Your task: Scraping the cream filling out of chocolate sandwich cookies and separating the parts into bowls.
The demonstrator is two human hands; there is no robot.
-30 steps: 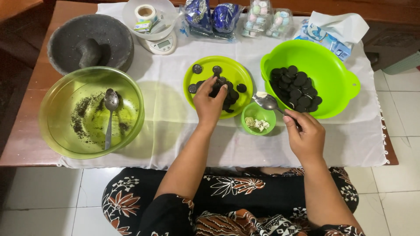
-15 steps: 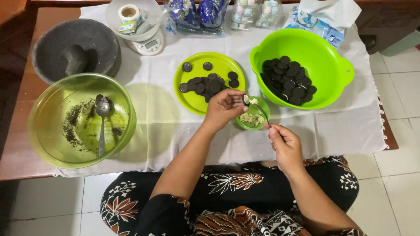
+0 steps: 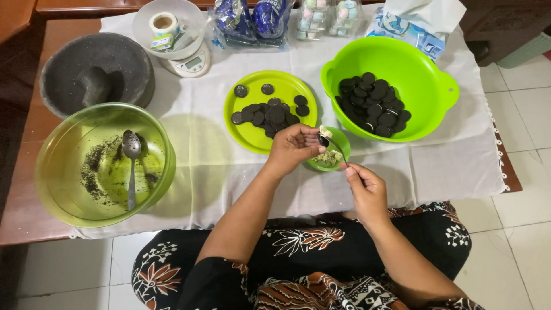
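Observation:
My left hand (image 3: 293,146) holds a dark round cookie (image 3: 323,139) with white cream on it, just above a small green cup (image 3: 338,140) of cream scrapings. My right hand (image 3: 363,186) grips a small metal spoon (image 3: 335,149) whose tip touches the cookie's cream. Behind the hands a lime-green plate (image 3: 247,132) carries several dark cookie halves. To its right a large green bowl (image 3: 425,86) holds a pile of dark cookies.
A clear green bowl (image 3: 63,189) with dark crumbs and a metal spoon (image 3: 131,166) sits at the left. Behind it stands a stone mortar (image 3: 86,69) with pestle. A kitchen scale (image 3: 183,54), blue packets (image 3: 252,17) and a tissue pack (image 3: 422,23) line the far edge.
My left hand lifted a cookie off the plate and carried it over the small cup. My right hand brought the spoon up to scrape it.

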